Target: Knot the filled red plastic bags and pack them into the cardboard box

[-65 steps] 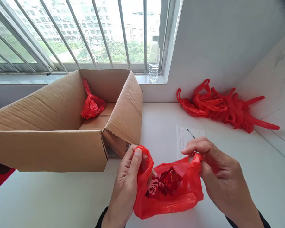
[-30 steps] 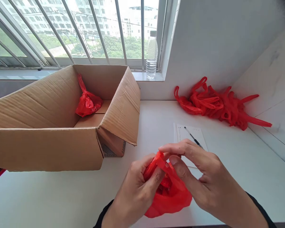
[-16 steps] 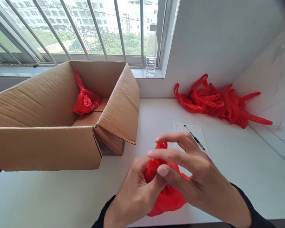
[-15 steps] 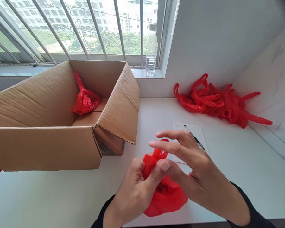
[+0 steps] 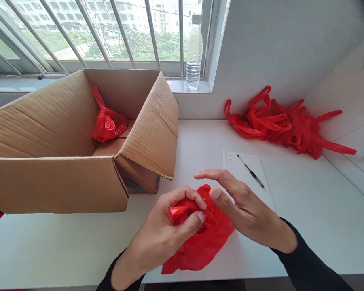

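Head view: the left hand (image 5: 162,236) pinches the gathered neck of a red plastic bag (image 5: 204,250) at the lower middle of the frame, thumb and fingers closed on it. Just to its right the right hand (image 5: 245,208) is spread, fingers apart; I can't tell whether its thumb touches the plastic. Two seconds ago that bag gaped wide between both hands, showing shiny red packets; now it is bunched up and its mouth has closed in. The pen (image 5: 251,171), half covered then, lies in full sight on a paper (image 5: 235,163) right of centre. The tied red bag (image 5: 109,123) stays put in the cardboard box (image 5: 54,184) at the left, and the heap of red bags (image 5: 286,125) on the counter (image 5: 63,250), upper right, is unchanged. As for writing, the pale-labelled packet is out of sight; marks on the paper and dark print on the box are too small to read.
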The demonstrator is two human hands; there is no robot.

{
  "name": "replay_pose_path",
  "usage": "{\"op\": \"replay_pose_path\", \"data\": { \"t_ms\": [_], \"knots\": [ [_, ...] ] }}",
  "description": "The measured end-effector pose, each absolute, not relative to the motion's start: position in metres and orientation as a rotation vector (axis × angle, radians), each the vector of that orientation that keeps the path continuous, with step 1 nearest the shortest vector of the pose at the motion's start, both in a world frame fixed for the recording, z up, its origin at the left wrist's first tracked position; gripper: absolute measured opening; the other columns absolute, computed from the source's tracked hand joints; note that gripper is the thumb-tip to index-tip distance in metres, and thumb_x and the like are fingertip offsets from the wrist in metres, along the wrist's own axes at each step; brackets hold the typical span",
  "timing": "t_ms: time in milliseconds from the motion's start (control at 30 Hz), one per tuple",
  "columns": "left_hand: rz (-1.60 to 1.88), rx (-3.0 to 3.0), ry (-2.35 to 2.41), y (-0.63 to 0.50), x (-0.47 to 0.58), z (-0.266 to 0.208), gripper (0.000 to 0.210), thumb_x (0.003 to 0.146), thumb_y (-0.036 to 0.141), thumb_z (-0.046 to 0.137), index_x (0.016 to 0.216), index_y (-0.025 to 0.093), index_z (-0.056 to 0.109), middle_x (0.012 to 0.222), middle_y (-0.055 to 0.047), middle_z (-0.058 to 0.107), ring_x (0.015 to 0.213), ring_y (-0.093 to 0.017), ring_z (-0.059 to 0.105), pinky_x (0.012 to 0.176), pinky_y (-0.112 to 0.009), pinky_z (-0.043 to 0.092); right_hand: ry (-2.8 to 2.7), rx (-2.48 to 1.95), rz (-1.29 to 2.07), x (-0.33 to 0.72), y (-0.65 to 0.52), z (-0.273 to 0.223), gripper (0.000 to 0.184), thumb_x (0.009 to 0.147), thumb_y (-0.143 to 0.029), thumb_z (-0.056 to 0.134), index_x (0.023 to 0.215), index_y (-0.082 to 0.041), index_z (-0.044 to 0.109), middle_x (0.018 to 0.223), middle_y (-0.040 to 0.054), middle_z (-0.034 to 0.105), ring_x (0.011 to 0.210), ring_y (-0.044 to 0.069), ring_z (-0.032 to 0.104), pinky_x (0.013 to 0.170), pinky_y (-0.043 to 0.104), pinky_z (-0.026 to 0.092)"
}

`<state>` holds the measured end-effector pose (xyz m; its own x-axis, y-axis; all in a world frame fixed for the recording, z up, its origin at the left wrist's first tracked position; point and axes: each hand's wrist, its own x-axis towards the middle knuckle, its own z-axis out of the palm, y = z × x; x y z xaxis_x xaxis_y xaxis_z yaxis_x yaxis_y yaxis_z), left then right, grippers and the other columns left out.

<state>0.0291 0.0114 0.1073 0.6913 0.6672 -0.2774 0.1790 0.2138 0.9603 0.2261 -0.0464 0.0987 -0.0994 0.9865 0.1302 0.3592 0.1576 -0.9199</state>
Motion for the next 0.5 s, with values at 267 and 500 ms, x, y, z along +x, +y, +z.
{"op": "replay_pose_path", "data": {
  "t_ms": [267, 500],
  "knots": [
    [0.881, 2.218, 0.867, 0.009, 0.028, 0.073, 0.039, 0.092, -0.001, 0.052, 0.116, 0.026, 0.065, 0.106, -0.001, 0.067, 0.095, -0.014, 0.066, 0.083, -0.023, 0.051, -1.493, -1.374, 1.304, 0.225, -0.036, 0.074, 0.029, 0.107, -0.032, 0.041, 0.128, -0.024, 0.060, 0.068, -0.0057, 0.053, 0.060, 0.013, 0.048, 0.057, 0.026, 0.040],
    [0.911, 2.280, 0.808, 0.009, 0.023, 0.067, 0.054, 0.093, 0.003, 0.061, 0.136, 0.035, 0.059, 0.118, -0.001, 0.061, 0.106, -0.013, 0.063, 0.090, -0.022, 0.051, -1.589, -1.328, 1.169, 0.226, -0.037, 0.072, 0.012, 0.100, -0.019, 0.052, 0.101, -0.021, 0.063, 0.106, 0.0029, 0.067, 0.100, 0.018, 0.062, 0.089, 0.033, 0.050]
  ]
}}
